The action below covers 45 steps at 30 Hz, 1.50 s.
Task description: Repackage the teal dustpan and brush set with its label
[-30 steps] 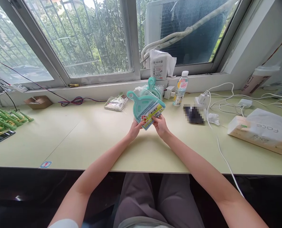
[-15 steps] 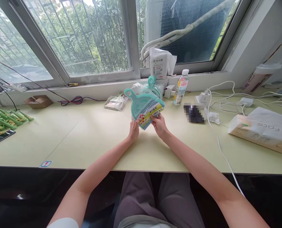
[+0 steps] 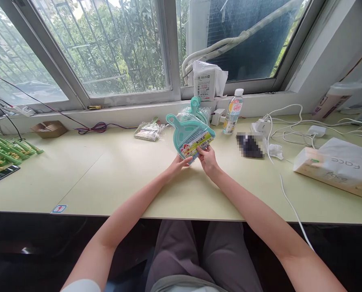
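A teal dustpan and brush set (image 3: 185, 132) in clear wrapping is held tilted above the table, its handle pointing up and to the left. A yellow printed label crosses the brush bristles. My left hand (image 3: 179, 164) grips the lower left edge, thumb in front and the other fingers partly hidden behind. On the lower right, my right hand (image 3: 208, 160) pinches the set with its thumb over the label. Just behind it, more teal dustpans (image 3: 195, 106) in clear plastic stand against the wall below the window.
A drink bottle (image 3: 233, 111) stands right of the dustpans. Farther right are a blurred dark object (image 3: 249, 146), white cables (image 3: 286, 194) and a tissue pack (image 3: 336, 168). To the left lie a wrapped packet (image 3: 149, 132), a cardboard box (image 3: 49, 129) and green sticks (image 3: 10, 152).
The dustpan set has shifted slightly right. My left hand has slid right along its lower edge, its thumb now lying across the front. The right hand has moved slightly right with the set.
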Each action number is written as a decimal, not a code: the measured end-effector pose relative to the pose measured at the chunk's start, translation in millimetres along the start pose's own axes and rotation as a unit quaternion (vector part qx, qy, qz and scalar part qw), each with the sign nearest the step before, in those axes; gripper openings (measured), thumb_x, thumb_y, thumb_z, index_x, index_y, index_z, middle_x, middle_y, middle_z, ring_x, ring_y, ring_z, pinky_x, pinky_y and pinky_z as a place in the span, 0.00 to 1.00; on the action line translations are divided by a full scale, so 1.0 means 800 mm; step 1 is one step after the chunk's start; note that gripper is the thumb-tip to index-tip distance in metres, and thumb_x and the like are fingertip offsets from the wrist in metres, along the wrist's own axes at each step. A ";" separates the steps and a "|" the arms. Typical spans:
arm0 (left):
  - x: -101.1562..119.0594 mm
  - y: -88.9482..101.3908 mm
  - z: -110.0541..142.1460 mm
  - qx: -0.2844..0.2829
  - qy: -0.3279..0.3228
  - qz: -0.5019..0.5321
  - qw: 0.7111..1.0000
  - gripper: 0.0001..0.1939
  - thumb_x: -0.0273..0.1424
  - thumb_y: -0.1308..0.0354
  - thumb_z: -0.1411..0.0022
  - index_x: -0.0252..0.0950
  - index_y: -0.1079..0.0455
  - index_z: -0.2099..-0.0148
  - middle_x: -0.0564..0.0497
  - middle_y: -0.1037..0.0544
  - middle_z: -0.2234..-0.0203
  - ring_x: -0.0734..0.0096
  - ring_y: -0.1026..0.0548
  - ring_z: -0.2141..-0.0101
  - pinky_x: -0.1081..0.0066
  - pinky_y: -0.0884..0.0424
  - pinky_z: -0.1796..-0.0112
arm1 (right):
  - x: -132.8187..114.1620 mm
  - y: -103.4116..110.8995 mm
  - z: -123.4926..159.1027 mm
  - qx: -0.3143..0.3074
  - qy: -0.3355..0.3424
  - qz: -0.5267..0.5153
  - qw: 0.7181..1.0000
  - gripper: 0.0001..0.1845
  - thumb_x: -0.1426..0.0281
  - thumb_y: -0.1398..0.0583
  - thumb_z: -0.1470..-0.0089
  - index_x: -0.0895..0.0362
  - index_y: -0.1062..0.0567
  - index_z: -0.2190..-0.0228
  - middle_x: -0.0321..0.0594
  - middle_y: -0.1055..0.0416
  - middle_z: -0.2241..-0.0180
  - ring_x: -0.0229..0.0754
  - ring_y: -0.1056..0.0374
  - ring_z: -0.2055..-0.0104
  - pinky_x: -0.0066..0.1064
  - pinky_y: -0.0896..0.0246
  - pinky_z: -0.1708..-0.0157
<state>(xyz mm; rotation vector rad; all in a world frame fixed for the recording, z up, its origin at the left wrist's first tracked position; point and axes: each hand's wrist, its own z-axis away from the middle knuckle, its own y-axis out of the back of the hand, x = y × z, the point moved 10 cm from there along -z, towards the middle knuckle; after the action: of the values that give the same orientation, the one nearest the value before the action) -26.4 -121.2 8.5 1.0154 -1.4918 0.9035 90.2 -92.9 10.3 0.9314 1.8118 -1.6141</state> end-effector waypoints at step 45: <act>-0.006 -0.023 0.011 -0.088 0.058 0.157 0.982 0.25 0.33 0.39 0.43 0.42 0.34 0.43 0.46 0.35 0.42 0.54 0.40 0.41 0.53 0.39 0.46 | 0.006 -0.010 0.009 -0.004 -0.026 -0.008 1.000 0.21 0.64 0.29 0.64 0.55 0.26 0.66 0.39 0.25 0.59 0.46 0.29 0.55 0.41 0.30 0.55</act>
<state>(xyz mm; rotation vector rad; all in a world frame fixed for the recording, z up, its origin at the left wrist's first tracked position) -11.8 -135.6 2.7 0.5986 -1.6266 1.0123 80.5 -99.6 10.6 0.8670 1.7933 -1.6241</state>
